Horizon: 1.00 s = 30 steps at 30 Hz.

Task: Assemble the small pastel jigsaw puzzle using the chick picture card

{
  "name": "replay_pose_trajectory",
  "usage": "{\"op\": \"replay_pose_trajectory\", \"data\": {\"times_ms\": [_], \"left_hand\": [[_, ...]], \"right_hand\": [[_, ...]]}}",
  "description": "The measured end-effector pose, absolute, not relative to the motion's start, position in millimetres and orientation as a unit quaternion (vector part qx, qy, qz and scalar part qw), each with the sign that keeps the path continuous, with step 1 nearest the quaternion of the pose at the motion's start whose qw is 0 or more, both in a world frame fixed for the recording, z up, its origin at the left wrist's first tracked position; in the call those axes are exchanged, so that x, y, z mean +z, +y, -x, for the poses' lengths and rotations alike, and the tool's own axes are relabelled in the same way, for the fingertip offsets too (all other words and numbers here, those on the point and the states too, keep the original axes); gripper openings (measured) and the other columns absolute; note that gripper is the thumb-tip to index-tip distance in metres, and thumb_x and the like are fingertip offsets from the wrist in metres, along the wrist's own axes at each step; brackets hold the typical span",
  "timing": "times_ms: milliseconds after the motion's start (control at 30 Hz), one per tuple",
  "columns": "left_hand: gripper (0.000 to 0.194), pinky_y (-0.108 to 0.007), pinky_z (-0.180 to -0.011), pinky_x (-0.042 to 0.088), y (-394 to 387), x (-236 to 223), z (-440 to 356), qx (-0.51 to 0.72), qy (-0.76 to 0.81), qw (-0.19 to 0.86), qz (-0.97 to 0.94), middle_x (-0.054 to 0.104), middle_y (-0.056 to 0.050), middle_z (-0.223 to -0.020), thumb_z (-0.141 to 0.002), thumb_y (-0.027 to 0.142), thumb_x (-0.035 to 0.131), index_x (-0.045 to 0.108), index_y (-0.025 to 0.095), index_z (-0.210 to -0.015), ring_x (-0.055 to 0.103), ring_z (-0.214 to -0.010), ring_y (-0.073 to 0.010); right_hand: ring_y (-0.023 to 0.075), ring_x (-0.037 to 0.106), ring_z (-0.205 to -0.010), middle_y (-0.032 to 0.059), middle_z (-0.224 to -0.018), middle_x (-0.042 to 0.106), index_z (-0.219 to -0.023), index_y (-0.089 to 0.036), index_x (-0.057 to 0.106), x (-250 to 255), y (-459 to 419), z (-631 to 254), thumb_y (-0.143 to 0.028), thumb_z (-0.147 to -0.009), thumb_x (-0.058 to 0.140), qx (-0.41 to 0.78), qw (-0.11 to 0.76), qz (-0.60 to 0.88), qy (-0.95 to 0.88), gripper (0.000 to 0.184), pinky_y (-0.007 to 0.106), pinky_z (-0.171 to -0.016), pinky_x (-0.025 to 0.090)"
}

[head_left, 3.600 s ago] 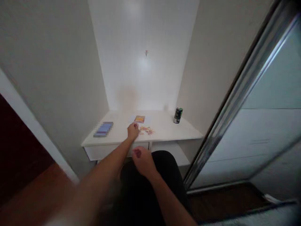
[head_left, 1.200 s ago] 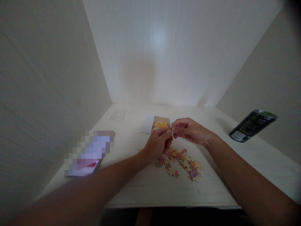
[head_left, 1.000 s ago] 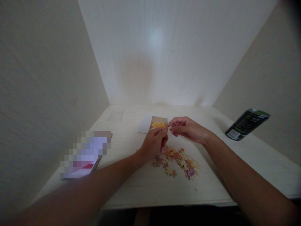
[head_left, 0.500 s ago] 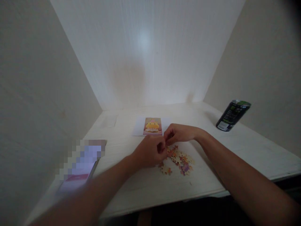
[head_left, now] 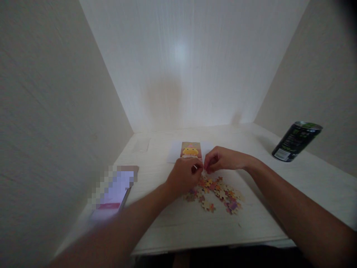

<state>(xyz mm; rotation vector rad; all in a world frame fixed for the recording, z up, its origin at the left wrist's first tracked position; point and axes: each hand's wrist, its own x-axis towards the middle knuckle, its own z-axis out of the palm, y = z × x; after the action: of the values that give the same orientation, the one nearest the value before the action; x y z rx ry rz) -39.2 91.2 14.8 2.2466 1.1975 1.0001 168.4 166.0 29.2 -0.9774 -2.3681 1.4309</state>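
Note:
Just above a loose pile of jigsaw puzzle pieces (head_left: pixel 220 191), my two hands meet almost fingertip to fingertip. My left hand (head_left: pixel 185 175) is closed in a pinch, and the thin pale edge of a puzzle piece (head_left: pixel 195 167) shows between thumb and finger. My right hand (head_left: pixel 221 159) is also pinched, its fingertips pointing down near the left ones; what they hold, if anything, is too small to make out. Behind the hands lies a picture card (head_left: pixel 190 149) with a yellow figure, its lower part hidden by my left hand.
A black and green drink can (head_left: pixel 297 141) stands at the right. To the left lies a phone (head_left: pixel 118 190) with a lit, partly blurred screen. A clear flat packet (head_left: pixel 141 144) rests at the back left. White panels enclose the table (head_left: pixel 167 230) on three sides.
The view has shifted, so everything sits further right. My hands, close together before, have drawn slightly apart, and a pale edge now shows in the left pinch. More of the pile is uncovered.

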Motion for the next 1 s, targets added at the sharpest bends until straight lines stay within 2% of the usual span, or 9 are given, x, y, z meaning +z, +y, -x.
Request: {"op": "replay_pose_trajectory", "data": {"times_ms": [367, 633, 833, 1000], "left_hand": [[0.007, -0.028, -0.07, 0.041, 96, 8, 42, 0.334, 0.435, 0.169, -0.819, 0.064, -0.002, -0.08, -0.078, 0.016, 0.061, 0.068, 0.015, -0.079, 0.056, -0.072, -0.013], [0.026, -0.029, -0.078, 0.044, 96, 5, 44, 0.326, 0.44, 0.148, -0.824, 0.065, -0.003, -0.091, -0.073, 0.008, 0.055, 0.067, 0.013, -0.095, 0.058, -0.083, -0.015], [0.032, -0.029, -0.081, 0.046, 102, 4, 49, 0.305, 0.445, 0.149, -0.829, 0.066, -0.002, -0.094, -0.075, 0.005, 0.05, 0.067, 0.015, -0.101, 0.06, -0.085, -0.0151], [0.033, -0.028, -0.082, 0.048, 105, 9, 51, 0.283, 0.463, 0.164, -0.824, 0.069, 0.0, -0.092, -0.079, 0.011, 0.054, 0.068, 0.017, -0.108, 0.065, -0.084, -0.0139]], "right_hand": [[0.0152, 0.062, -0.067, 0.0031, -0.074, 0.071, -0.083, -0.016, 0.075, 23, 168, -170, -0.03, -0.072, 0.072, 0.427, 0.083, 0.333, -0.836, 0.018, 0.026, -0.062, 0.046], [0.0154, 0.061, -0.067, 0.0031, -0.073, 0.071, -0.084, -0.016, 0.076, 34, 163, -166, -0.029, -0.074, 0.07, 0.374, 0.076, 0.348, -0.856, 0.017, 0.026, -0.062, 0.044], [0.0165, 0.063, -0.07, 0.0032, -0.08, 0.071, -0.101, -0.016, 0.074, 36, 157, -162, -0.04, -0.066, 0.081, 0.392, 0.042, 0.321, -0.861, 0.043, 0.026, -0.062, 0.048], [0.0155, 0.063, -0.069, 0.0027, -0.077, 0.071, -0.099, -0.017, 0.075, 35, 156, -162, -0.036, -0.072, 0.077, 0.401, 0.024, 0.303, -0.864, 0.033, 0.025, -0.061, 0.048]]}}
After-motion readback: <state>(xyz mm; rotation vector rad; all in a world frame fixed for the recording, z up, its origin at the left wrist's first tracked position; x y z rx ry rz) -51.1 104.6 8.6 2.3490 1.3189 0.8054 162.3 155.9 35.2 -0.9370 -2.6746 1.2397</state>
